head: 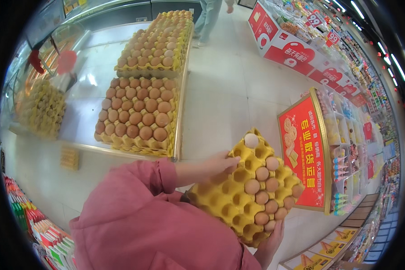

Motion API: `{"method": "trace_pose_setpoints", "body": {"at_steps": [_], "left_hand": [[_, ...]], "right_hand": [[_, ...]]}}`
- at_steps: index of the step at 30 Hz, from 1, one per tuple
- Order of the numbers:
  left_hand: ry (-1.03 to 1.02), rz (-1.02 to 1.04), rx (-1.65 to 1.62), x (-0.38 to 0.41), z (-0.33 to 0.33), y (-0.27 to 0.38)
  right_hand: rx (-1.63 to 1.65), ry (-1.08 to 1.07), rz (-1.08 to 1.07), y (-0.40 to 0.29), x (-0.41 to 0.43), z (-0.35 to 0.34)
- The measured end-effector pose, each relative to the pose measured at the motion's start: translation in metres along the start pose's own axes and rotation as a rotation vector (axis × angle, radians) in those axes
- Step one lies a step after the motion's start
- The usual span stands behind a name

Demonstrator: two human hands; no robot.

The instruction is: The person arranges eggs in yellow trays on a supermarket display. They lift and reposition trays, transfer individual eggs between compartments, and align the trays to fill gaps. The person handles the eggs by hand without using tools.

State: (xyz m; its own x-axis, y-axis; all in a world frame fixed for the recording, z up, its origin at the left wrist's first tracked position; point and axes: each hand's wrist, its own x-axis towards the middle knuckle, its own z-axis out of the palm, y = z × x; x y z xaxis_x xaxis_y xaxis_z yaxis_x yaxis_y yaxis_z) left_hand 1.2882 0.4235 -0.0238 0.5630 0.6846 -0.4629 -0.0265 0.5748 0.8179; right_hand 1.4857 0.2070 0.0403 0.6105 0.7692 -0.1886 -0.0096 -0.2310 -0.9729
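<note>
A yellow molded-pulp egg tray point(239, 189) is held tilted in front of my body by both hands. My left hand point(227, 162) grips its upper left edge, thumb over the rim. My right hand point(273, 238) holds the lower right edge, its fingers partly hidden under the tray. Several brown eggs point(262, 173) sit in the tray's right part, and one pale egg point(251, 140) lies near its top corner. Many other cups hold no egg. How many trays are stacked in my hands I cannot tell.
Stacked trays of brown eggs point(135, 108) stand on a metal-edged display table point(81, 87), with yellow trays point(44, 108) at its left. A red sign point(303, 152) and candy bins point(344, 135) stand at right. Another person point(207, 20) stands beyond the table.
</note>
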Motion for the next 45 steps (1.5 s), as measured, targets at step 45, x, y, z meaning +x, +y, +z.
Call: {"method": "trace_pose_setpoints", "body": {"at_steps": [45], "left_hand": [[1.008, 0.474, -0.722, 0.373, -0.187, 0.333]], "right_hand": [[0.075, -1.266, 0.182, -0.185, 0.768, 0.451]]}}
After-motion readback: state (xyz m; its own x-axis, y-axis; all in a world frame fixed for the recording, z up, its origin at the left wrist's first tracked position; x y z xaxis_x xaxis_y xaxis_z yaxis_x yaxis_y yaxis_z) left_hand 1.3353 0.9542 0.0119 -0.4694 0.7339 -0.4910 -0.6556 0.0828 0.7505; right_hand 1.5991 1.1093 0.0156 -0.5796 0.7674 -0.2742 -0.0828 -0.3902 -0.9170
